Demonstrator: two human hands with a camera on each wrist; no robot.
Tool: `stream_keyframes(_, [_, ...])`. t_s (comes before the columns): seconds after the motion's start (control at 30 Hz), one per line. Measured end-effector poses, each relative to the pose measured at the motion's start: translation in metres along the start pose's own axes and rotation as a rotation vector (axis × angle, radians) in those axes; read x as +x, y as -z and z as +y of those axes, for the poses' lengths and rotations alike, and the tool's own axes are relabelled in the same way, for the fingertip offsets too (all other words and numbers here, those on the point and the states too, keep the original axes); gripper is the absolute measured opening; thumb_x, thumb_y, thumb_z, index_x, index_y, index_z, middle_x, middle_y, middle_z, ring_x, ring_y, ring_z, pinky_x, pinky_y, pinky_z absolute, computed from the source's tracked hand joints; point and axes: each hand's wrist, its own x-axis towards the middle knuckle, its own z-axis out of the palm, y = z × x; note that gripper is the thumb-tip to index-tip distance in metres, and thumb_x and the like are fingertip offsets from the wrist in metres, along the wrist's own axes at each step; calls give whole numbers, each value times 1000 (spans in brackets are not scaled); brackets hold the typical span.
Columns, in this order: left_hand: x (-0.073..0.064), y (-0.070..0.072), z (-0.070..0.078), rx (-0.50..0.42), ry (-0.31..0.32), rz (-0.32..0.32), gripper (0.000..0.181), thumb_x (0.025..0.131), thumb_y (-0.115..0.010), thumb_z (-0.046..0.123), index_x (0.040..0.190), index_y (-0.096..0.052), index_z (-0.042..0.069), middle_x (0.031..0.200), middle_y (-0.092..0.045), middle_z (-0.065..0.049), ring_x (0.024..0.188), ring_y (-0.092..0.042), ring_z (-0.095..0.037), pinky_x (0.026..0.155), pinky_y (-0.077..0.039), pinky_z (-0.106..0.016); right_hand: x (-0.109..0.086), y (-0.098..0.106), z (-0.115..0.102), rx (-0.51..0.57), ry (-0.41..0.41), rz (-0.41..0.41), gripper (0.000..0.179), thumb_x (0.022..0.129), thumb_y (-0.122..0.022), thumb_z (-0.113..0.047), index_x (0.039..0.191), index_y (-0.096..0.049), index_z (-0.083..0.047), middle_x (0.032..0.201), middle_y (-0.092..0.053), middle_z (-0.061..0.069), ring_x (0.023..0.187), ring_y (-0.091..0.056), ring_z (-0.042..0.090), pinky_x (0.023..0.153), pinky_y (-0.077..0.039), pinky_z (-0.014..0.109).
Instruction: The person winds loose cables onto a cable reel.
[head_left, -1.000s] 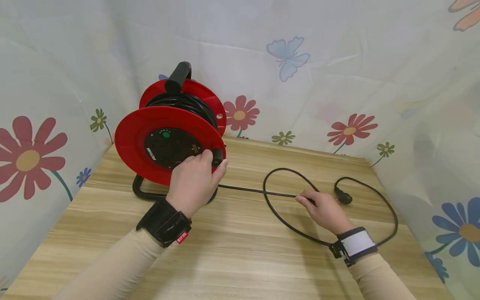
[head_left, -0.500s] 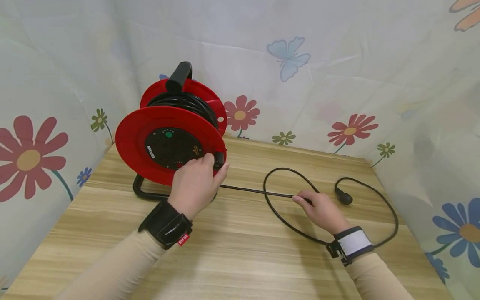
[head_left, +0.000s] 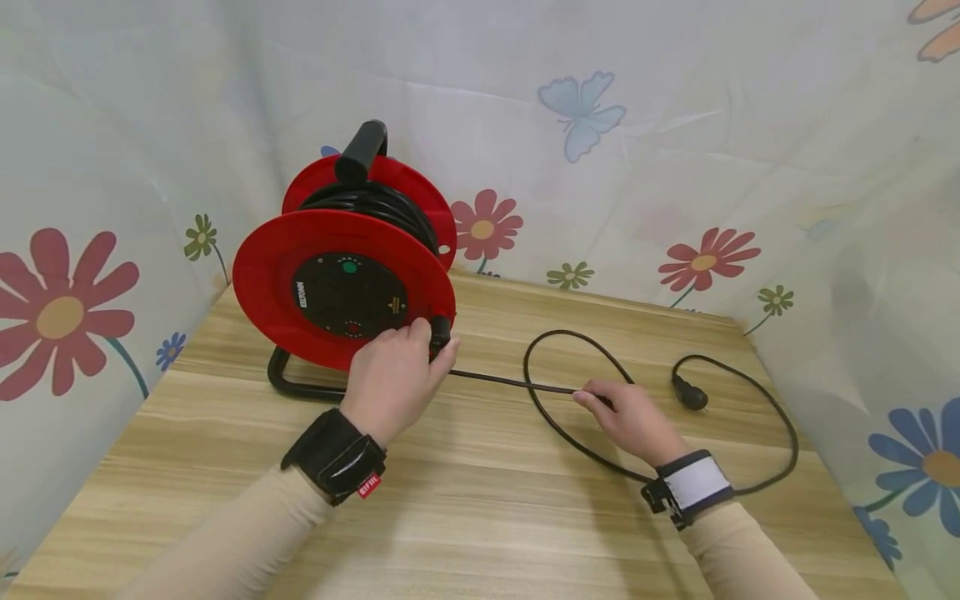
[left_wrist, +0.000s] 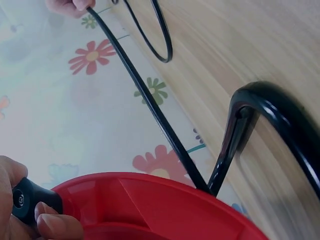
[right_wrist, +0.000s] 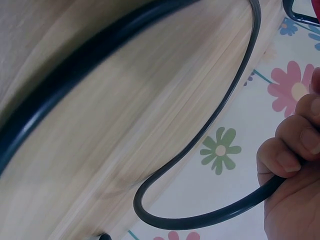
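Observation:
A red cable reel with a black socket face stands at the left of the table in the head view, black cable wound between its discs. My left hand grips the black winding knob near the disc's lower right edge; the left wrist view shows fingers and thumb around that knob. From the reel a length of cable runs nearly straight to my right hand, which pinches it above the table. In the right wrist view, curled fingers close over the cable.
Slack cable forms a loop on the wooden table, passes under my right wrist and curves to a black plug at the right. A black tube stand supports the reel. Flower-printed curtain surrounds the table's back and sides.
The reel has turned slightly clockwise, with my left hand and the knob moving down a little. My right hand has shifted left toward the reel with the cable in its grip.

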Motion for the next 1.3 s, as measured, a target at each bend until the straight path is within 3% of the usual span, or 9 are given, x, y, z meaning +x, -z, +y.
stream_keyframes(0.2, [-1,-2,-1,-35,19,-13,37,91,-57,40,72,-51,9,51,-48,-1,46,-43,-15,38,-36,-27,-2,-4,2,13,-12,13,34,96,-51,-43,86,-68,-15,69,-57,-1,58,-45,9,53,-39,29])
stream_keyframes(0.4, [-5,-5,-2,-44,44,-53,39,92,-55,42,70,-49,10,49,-47,-1,44,-43,-15,37,-34,-27,-18,7,21,-10,-101,73,39,93,-53,-47,70,-58,-16,57,-40,-3,47,-36,10,46,-33,27])
stream_keyframes(0.5, [-7,-8,-4,-61,60,-74,39,92,-54,41,70,-48,10,49,-47,-1,43,-43,-15,37,-33,-27,-28,19,29,-28,-111,141,38,90,-60,-45,65,-56,-16,54,-38,-4,46,-36,11,45,-31,26])
stream_keyframes(0.73, [-8,-10,-6,-82,63,-68,38,92,-56,40,71,-48,10,48,-47,-1,42,-43,-15,37,-33,-28,-38,45,40,-105,70,408,27,79,-76,-15,68,-51,-15,57,-41,-4,50,-36,10,45,-30,23])
stream_keyframes(0.83, [-8,-11,-6,-78,63,-78,38,92,-55,40,71,-48,10,48,-47,-1,42,-43,-14,37,-32,-27,-40,52,41,-155,135,476,25,75,-77,-6,72,-52,-11,61,-43,-3,54,-38,9,47,-32,22])
stream_keyframes(1.0, [-7,-10,-5,-92,61,-82,38,93,-55,40,71,-47,10,48,-47,-1,42,-43,-14,37,-32,-27,-43,62,42,-219,158,500,24,73,-77,-4,74,-53,-9,62,-43,-3,56,-38,9,49,-31,23])
stream_keyframes(1.13, [-7,-11,-4,-90,57,-82,39,93,-54,40,70,-47,10,48,-47,-1,42,-43,-14,36,-32,-27,-46,67,46,-238,143,510,32,69,-81,-8,67,-49,-12,58,-38,-3,50,-33,10,48,-26,22])
stream_keyframes(1.2, [-7,-11,-4,-88,56,-84,39,93,-54,41,70,-47,10,48,-47,-1,42,-42,-14,37,-32,-27,-48,69,48,-224,115,507,39,68,-82,-11,62,-44,-14,54,-35,-4,47,-31,9,46,-23,21])
stream_keyframes(1.3, [-6,-11,-3,-86,53,-84,39,93,-54,41,70,-47,10,48,-47,-1,42,-43,-15,37,-33,-27,-51,70,49,-134,10,476,47,71,-82,-17,57,-37,-15,51,-32,-5,44,-28,8,40,-20,23])
